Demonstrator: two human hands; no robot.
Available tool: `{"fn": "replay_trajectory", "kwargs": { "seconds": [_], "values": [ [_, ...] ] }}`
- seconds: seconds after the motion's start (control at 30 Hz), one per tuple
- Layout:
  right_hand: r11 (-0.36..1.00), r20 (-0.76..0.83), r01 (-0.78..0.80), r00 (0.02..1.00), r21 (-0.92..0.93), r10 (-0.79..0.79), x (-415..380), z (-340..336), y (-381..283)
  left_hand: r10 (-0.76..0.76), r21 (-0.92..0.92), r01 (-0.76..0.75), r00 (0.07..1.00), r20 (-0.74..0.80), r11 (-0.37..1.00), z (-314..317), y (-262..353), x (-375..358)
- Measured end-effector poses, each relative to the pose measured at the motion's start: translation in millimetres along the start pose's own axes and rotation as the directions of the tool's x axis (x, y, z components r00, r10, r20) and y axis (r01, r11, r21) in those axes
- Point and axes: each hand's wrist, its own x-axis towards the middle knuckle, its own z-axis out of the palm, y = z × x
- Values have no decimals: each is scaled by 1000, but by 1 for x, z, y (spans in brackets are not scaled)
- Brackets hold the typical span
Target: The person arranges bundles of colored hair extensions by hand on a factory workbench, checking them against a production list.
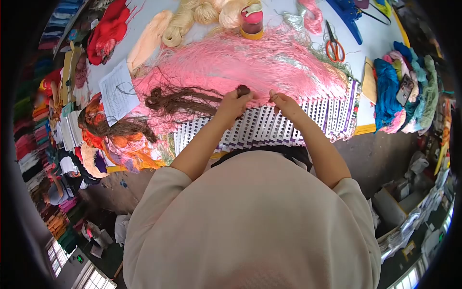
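Note:
My left hand point(232, 105) is closed on brown thread, with a dark brown coil of it point(243, 90) at the fingertips. The loose brown skein point(166, 99) trails off to the left from this hand. A short way to the right, my right hand point(287, 106) has its fingers pinched together; what they hold, if anything, is too fine to make out. Both hands are over the upper ends of a row of white hole-punched cards point(262, 126). Beyond them, long pink threads point(207, 62) fan out across the table.
Orange-handled scissors point(334, 50) lie at the back right. A thread-wrapped cup or spool point(252, 21) stands behind the pink threads, near cream skeins point(185, 21). A written sheet point(119, 91) is at left. Blue skeins point(387, 91) and a phone point(404, 90) lie on the right.

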Motion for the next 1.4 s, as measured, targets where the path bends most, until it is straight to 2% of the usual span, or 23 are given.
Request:
{"fn": "replay_trajectory", "kwargs": {
  "seconds": [0.03, 0.13, 0.23, 0.3, 0.4, 0.43, 0.47, 0.53, 0.6, 0.63, 0.67, 0.7, 0.73, 0.77, 0.8, 0.83, 0.9, 1.03, 1.13, 1.23, 1.27, 1.37, 1.4],
  "values": [
    [1000, -6, -3, 1000, -4, 3, -3, -2, -2, 40, -41, -37, 998, 54, 998, 7, 0, 2],
    [999, 11, -3, 1000, 40, 2, -9, -2, -5, 31, 214, -67, 985, 169, 974, 27, 6, 0],
    [983, 7, 64, 998, 173, -66, -9, 1, -3, 118, 185, -167, 961, 250, 969, 30, -23, 18],
    [979, -40, -1, 999, 203, 10, -13, 1, -8, 163, 179, -203, 963, 214, 963, 30, -38, 30],
    [977, -47, 63, 997, 202, -55, -2, 3, 0, 111, 564, -283, 941, 321, 776, 31, -40, 33],
    [971, -8, 15, 1000, 240, -13, 1, 1, 2, 111, 563, -283, 941, 319, 777, 29, -41, 33],
    [971, -7, 15, 1000, 237, -14, 7, 3, 9, 183, 640, -307, 950, 255, 704, 25, -43, 35],
    [948, 7, 148, 988, 282, -156, 21, 11, 27, 293, 781, -280, 947, 130, 558, 11, -33, 33],
    [956, 17, 243, 970, -164, -243, 41, 19, 60, 366, 781, -178, 928, -69, 599, -27, -32, 35],
    [889, 34, 317, 945, -330, -324, 56, 24, 84, 253, 753, -126, 966, -55, 646, -44, 1, 19],
    [869, 9, 312, 942, -383, -334, 47, 25, 74, 136, 725, -65, 990, -39, 686, -68, 36, 0],
    [873, -9, 312, 940, -374, -340, 45, 26, 72, 369, 606, -340, 926, 82, 719, -132, 4, 25],
    [878, -28, 311, 939, -365, -344, 44, 28, 74, 47, 37, -41, 979, -198, 998, -141, 44, -1],
    [900, 4, 285, 954, -331, -301, 49, 27, 77, 74, -144, -113, 965, -253, 983, -168, 54, -10],
    [898, 3, 291, 952, -330, -308, 50, 26, 76, 150, -174, -211, 940, -307, 962, -190, 59, -15],
    [920, -10, 246, 965, -304, -261, 49, 25, 73, 157, -171, -217, 938, -309, 961, -193, 62, -18],
    [931, -17, 202, 976, -304, -217, 47, 24, 71, 187, -258, -324, 877, -443, 910, -197, 61, -23],
    [903, -14, 269, 957, -336, -291, 42, 27, 74, 141, -452, -359, 883, -447, 816, -189, 39, -7],
    [849, 0, 321, 936, -419, -353, 42, 28, 74, 233, -392, -398, 884, -405, 829, -188, 54, -13],
    [838, -13, 289, 943, -463, -332, 46, 31, 77, 287, -662, -445, 895, -341, 603, -217, 75, -18],
    [825, -13, 265, 950, -499, -313, 44, 32, 74, 368, -669, -497, 866, -340, 552, -225, 84, -21],
    [780, -74, 247, 934, -575, -350, 31, 37, 63, 377, -293, -542, 800, -466, 788, -225, 101, -36],
    [783, -79, 247, 933, -571, -351, 28, 39, 57, 326, -105, -418, 821, -469, 902, -215, 100, -39]
  ]
}}
